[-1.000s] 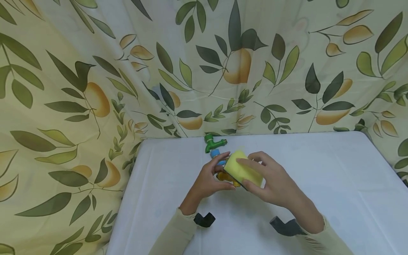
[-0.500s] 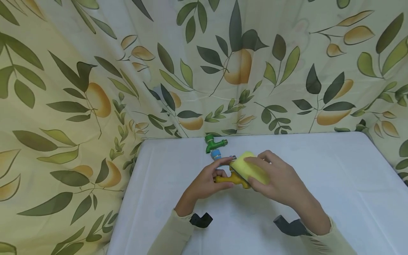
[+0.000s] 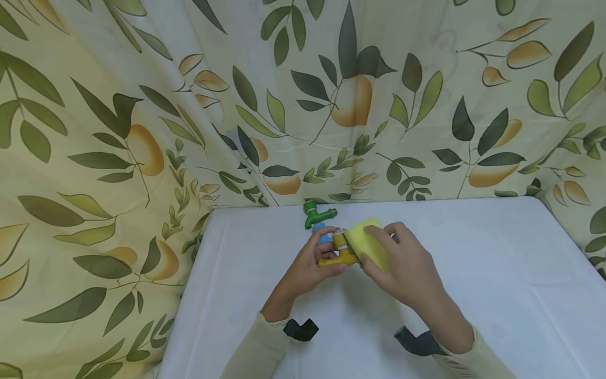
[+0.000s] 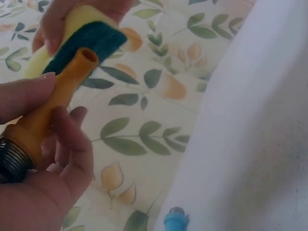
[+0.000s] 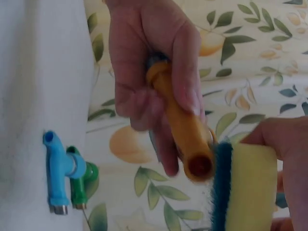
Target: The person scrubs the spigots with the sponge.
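Observation:
My left hand [image 3: 303, 266] grips a yellow-orange plastic tap [image 3: 345, 257] above the white table, thumb on one side and fingers round the other. In the left wrist view the tap's open spout and dark threaded end [image 4: 13, 161] show. My right hand [image 3: 407, 263] pinches a yellow sponge [image 3: 368, 243] with a dark green scouring side [image 5: 222, 185]. That scouring side faces the tap, right at its spout end in the right wrist view. The sponge hides part of the tap in the head view.
Behind my left hand a blue tap [image 5: 57, 168] lies on the white table [image 3: 473, 263]. Beyond it, near the far edge, lies a green tap [image 3: 318, 215]. A leaf-patterned curtain [image 3: 402, 131] hangs behind the table.
The sponge has shifted across the yellow tap, first right, then back left and up, uncovering the tap's ribbed top. The left hand keeps its grip.

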`<action>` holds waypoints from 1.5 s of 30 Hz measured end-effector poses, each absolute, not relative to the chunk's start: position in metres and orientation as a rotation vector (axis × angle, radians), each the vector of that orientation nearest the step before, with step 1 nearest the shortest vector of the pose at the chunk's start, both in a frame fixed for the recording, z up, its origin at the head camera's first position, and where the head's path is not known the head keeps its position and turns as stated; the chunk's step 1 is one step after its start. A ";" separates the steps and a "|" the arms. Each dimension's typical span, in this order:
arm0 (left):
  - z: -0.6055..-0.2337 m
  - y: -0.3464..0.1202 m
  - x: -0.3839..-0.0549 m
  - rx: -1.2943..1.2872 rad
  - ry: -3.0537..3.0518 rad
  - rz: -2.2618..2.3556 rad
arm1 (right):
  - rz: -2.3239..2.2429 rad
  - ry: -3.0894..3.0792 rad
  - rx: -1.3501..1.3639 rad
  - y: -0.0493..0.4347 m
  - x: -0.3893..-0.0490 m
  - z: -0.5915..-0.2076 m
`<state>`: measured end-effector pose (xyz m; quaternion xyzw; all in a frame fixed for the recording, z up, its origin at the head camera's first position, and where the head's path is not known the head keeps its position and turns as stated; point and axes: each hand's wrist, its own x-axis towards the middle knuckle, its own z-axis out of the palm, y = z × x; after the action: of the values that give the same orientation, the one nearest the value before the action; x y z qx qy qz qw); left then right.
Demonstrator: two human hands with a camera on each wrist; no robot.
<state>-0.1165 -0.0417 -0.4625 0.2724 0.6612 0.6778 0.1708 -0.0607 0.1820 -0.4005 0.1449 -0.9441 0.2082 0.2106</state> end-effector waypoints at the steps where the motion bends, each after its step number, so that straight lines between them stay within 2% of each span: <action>1: -0.462 -0.041 -0.117 0.767 1.859 1.926 | 0.592 -2.618 0.405 0.180 -0.060 -0.401; 10: -0.460 -0.040 -0.117 0.682 1.620 2.033 | 0.585 -2.574 0.318 0.178 -0.062 -0.405; 16: -0.460 -0.037 -0.119 0.554 1.382 2.156 | 0.608 -2.589 0.357 0.176 -0.062 -0.403; 28: -0.458 -0.036 -0.118 0.477 1.367 2.173 | 0.571 -2.551 0.402 0.178 -0.064 -0.402; 38: -0.462 -0.038 -0.120 0.544 1.347 2.160 | 0.570 -2.588 0.376 0.179 -0.066 -0.403; 45: -0.459 -0.047 -0.120 0.804 1.029 2.180 | 0.566 -2.545 0.282 0.188 -0.073 -0.404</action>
<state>-0.1200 -0.0473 -0.4592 0.3021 0.3867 0.8195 0.2959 -0.0730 0.1883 -0.4040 0.1041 -0.9380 0.2084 0.2566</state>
